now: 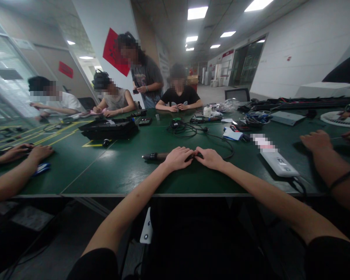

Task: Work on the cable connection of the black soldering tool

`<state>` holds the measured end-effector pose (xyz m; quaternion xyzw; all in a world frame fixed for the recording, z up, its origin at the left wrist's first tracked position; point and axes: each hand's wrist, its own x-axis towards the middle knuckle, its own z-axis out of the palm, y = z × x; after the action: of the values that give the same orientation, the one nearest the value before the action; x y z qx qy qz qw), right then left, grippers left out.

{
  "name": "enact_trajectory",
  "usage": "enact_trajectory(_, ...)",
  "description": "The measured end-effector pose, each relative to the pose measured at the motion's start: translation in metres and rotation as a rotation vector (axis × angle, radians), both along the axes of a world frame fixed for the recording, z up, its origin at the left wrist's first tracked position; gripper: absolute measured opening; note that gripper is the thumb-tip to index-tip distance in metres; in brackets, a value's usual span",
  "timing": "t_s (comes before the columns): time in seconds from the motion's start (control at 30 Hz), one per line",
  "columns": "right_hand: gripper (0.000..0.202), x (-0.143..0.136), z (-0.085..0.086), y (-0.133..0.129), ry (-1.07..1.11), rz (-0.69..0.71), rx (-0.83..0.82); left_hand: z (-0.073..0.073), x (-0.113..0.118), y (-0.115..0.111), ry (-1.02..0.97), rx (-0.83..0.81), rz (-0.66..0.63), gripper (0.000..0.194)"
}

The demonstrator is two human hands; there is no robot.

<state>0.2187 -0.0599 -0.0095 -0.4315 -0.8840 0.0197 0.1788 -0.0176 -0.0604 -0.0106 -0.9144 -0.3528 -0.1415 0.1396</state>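
In the head view, the cylindrical tool (156, 156) lies on the green table (119, 175), long axis 9-to-3 o'clock, black ringed nose at 9. The left hand (179, 159), nearer the nose, is closed over the body. The right hand (211, 158) adjoins at 3 o'clock, fingertips bunched; their exact grip cannot be confirmed. Casing: brownish, slim, matte-looking.

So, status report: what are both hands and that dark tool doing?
Left hand over dark tool's rear. Right hand close beside it. Tool's tip showing, pointing left. Black cables beyond.
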Motion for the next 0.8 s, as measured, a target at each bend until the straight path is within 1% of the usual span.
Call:
enact_trajectory(0.07,0.016,-0.0002,0.0004,-0.0005,-0.005,-0.008,-0.001,0.0002,-0.0001,-0.0002,0.004,0.000,-0.009,0.025)
enact_trajectory(0.2,0.016,-0.0006,0.0007,-0.0011,-0.016,-0.013,0.007,-0.0009,-0.0002,0.0003,-0.004,0.012,0.025,0.026)
enact_trajectory(0.37,0.017,-0.0008,-0.0001,-0.0003,-0.021,-0.018,0.010,-0.0024,0.0000,0.0013,0.010,0.007,-0.014,0.025)
enact_trajectory(0.43,0.017,-0.0008,-0.0005,0.0000,-0.022,-0.018,0.012,-0.0023,0.0006,0.0013,0.000,0.000,0.018,0.022)
enact_trajectory(0.53,0.017,-0.0006,-0.0011,0.0002,-0.022,-0.019,0.018,-0.0013,0.0014,0.0002,-0.022,-0.004,0.048,0.024)
enact_trajectory(0.7,0.017,-0.0006,-0.0015,0.0000,-0.017,-0.015,0.029,0.0004,0.0006,-0.0012,-0.018,-0.009,-0.011,0.024)
enact_trajectory(0.8,0.016,-0.0010,-0.0012,-0.0001,-0.015,-0.010,0.022,0.0003,0.0002,-0.0006,-0.018,-0.004,0.025,0.021)
